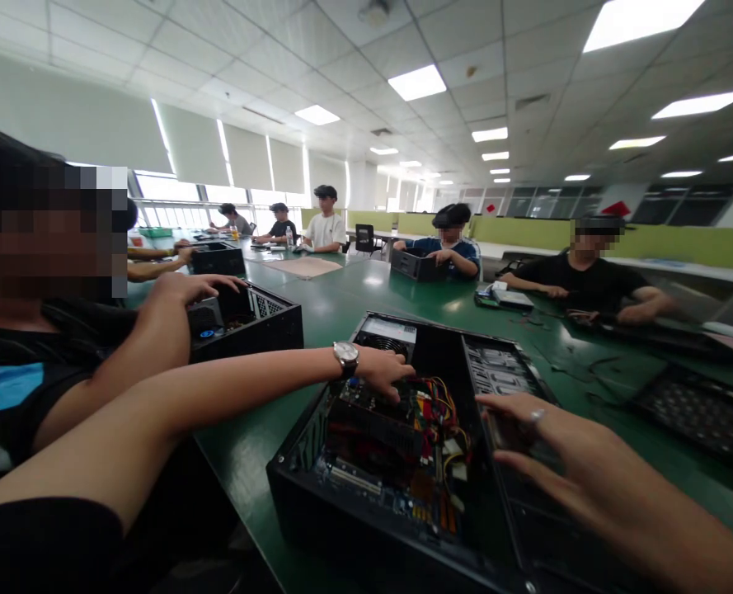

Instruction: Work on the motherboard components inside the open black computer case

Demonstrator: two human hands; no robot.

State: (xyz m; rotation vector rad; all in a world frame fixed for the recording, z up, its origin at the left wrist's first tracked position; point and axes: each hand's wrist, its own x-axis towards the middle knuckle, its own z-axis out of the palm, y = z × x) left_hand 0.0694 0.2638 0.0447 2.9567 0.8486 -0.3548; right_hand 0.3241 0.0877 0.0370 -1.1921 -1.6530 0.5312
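Note:
An uncovered black computer case (298,487) lies on the green table before me. My left hand (382,370), with a watch on its wrist, reaches over the far left part of the case beside the power supply (387,334). Its fingers are spread above the motherboard parts and nothing shows in them. A bundle of coloured cables (437,408) lies just right of it. My right hand (557,441), wearing a ring, is over the right side by the metal drive bay (502,367). Its thumb and forefinger are apart at the inner divider; the dark space between them is unclear.
At my left, a co-worker's hand (199,287) is over another open case (273,326). A black perforated panel (700,412) and loose cables lie right. Across the table, a person handles a case (412,264); small items (505,297) lie nearby.

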